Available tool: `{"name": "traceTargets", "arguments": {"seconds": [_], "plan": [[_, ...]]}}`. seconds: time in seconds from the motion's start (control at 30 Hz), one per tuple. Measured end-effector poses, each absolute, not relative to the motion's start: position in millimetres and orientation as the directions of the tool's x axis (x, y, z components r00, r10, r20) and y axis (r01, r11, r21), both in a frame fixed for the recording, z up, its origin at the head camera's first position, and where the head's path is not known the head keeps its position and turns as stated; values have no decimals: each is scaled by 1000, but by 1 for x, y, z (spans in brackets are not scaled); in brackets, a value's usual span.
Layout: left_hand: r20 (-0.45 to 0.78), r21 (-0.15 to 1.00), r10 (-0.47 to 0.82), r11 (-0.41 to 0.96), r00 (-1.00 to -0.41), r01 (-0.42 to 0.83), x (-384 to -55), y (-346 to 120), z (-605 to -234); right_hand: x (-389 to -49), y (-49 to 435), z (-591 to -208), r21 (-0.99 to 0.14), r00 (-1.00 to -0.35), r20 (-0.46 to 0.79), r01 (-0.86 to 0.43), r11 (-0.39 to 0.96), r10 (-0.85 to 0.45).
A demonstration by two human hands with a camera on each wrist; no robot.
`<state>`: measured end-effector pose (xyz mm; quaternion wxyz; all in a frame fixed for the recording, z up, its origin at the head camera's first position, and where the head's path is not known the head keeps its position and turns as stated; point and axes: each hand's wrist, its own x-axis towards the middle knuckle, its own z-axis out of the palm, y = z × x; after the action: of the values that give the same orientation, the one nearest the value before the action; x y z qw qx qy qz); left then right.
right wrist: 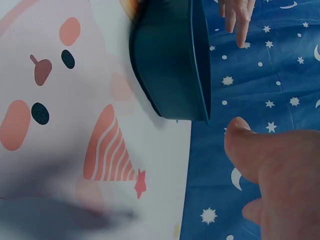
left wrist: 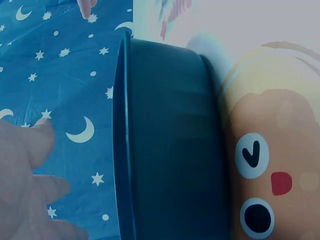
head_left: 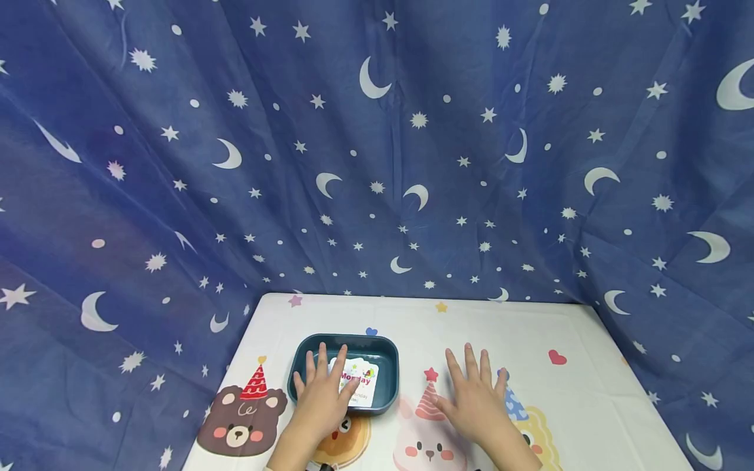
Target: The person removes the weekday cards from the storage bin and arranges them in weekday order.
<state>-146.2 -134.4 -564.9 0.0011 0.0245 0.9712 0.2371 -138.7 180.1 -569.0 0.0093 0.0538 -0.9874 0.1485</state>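
Head feed up on my side. I've got the person's left hand (head_left: 321,402) over a dark teal, smooth-walled, rounded-rectangular tray (head_left: 387,376). Left fingers straight and spread apart, nothing gripped. My left wrist view puts that hand up past the tray's rim, with a gap between, so I read it as hovering, palm down.

Person's right hand (head_left: 476,405) is in the air right of the tray, well apart from it, over the pink rabbit print (head_left: 430,451) and its striped party hat. Right fingers also spread apart, holding nothing. My right wrist view only gives me part of that hand, plus a soft shadow on the cloth.

Tray sits upright on the white-covered desk (head_left: 595,392), left of centre. Inside it I see a white card with a scalloped top edge (head_left: 364,386), pink "Monday" lettering and a small coloured picture at its upper right. Left hand hides part of it; the smaller print I can't fully read.

Cover prints around: brown bear (head_left: 238,425) left of the tray, orange-brown winking face (head_left: 347,438) just on the near side. Navy star-and-moon curtain (head_left: 353,196) behind the desk.
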Motion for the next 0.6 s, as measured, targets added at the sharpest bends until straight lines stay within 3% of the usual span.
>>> {"name": "traceTargets", "arguments": {"seconds": [0.6], "plan": [[-17,549,-11,836,-1000,-18,-149,-166,-556,-149,163,-563,-342,-988,58,-157,927,-146]]}}
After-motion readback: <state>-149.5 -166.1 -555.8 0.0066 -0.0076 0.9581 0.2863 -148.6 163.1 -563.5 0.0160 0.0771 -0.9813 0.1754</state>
